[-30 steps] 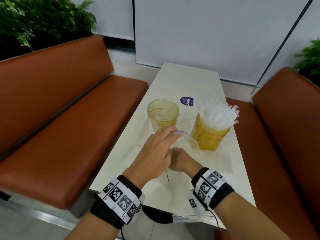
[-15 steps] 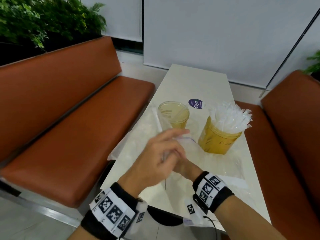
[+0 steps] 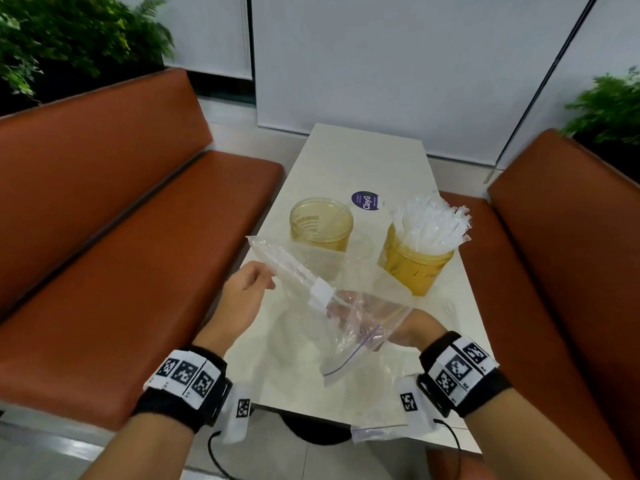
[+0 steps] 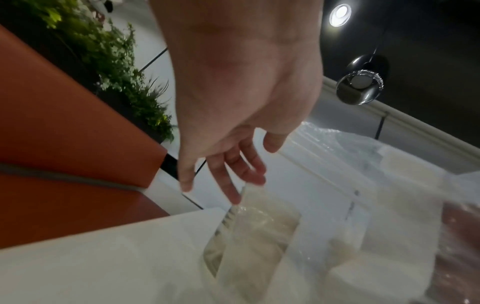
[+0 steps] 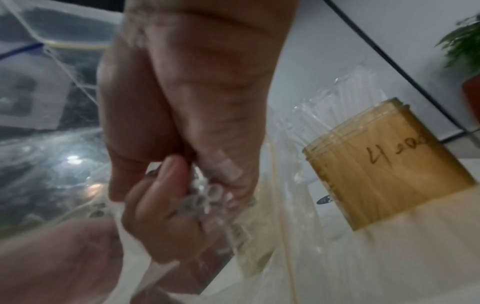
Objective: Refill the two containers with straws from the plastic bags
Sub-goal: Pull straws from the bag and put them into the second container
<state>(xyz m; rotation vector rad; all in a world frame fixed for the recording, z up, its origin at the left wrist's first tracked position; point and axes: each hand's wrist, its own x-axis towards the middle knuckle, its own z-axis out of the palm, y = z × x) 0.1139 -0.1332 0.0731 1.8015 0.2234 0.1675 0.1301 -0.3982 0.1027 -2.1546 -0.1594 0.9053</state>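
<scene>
Two amber plastic containers stand on the white table (image 3: 360, 157). The left container (image 3: 322, 223) holds barely any straws; the right container (image 3: 412, 268) (image 5: 384, 170) is packed with wrapped straws (image 3: 429, 220). My right hand (image 3: 346, 311) (image 5: 182, 195) is inside a clear zip bag (image 3: 360, 327) and grips a bundle of straws (image 5: 207, 197); the bundle slants up to the left inside the bag. My left hand (image 3: 266, 275) (image 4: 233, 185) is to the left of it with fingers relaxed, their tips touching the bag's far end.
A second clear bag (image 3: 377, 427) lies flat at the table's near edge. A round purple sticker (image 3: 366, 200) sits behind the containers. Orange benches (image 3: 138, 254) flank the table on both sides, with plants (image 3: 69, 39) behind them.
My left hand has drawn back to the left, off the right hand. The bag with the straw bundle now stands lifted off the table around my right hand.
</scene>
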